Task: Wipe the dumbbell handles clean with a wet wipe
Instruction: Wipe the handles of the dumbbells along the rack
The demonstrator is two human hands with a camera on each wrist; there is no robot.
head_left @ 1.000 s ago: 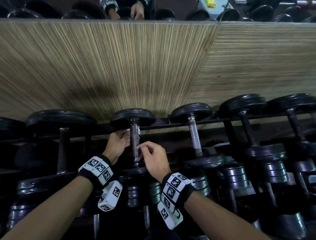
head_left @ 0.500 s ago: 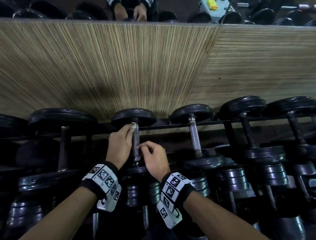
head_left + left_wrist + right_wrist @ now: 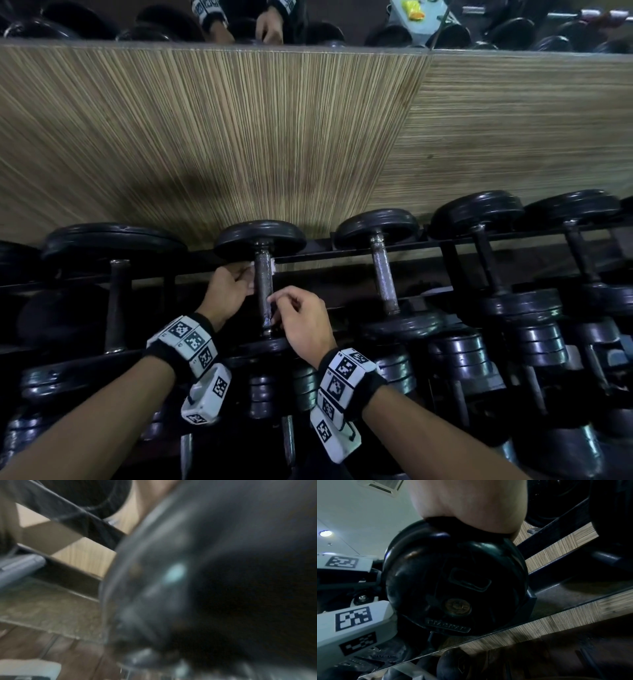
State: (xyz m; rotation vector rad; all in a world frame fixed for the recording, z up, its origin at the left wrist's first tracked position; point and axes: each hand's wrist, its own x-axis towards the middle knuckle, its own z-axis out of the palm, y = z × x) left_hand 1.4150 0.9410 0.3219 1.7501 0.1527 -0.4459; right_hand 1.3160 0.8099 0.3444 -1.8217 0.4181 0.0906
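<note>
The dumbbell (image 3: pixel 262 281) being cleaned is carried on the top tier of a dark rack (image 3: pixel 342 255), with its far plate by the rack's back rail and its near plate at the front rail. Its metal handle (image 3: pixel 263 291) runs front to back and looks worn and dark. A white wipe (image 3: pixel 252 270) is wrapped round the far part of the handle, just below the far plate; a bit of it is seen on each side of the bar.

The wipe is gripped against the handle by the left hand (image 3: pixel 227 293), whose fingers are curled round the bar from the left. The near part of the handle is pinched by the right hand (image 3: pixel 301 317), thumb and fingertips closed on the bar from the right. Marker-covered bands are worn on both wrists.

In the right wrist view the near plate (image 3: pixel 453 582) is seen end-on, with a bolt at its centre and the heel of the right hand (image 3: pixel 471 504) above it. The left wrist view is blurred; only a dark plate (image 3: pixel 205 574) and rack bars can be made out.

More dumbbells (image 3: pixel 383 270) are lined up along the rack to both sides, and others on the tier below. A wood-grain wall panel (image 3: pixel 239 137) stands behind the rack's back edge.
</note>
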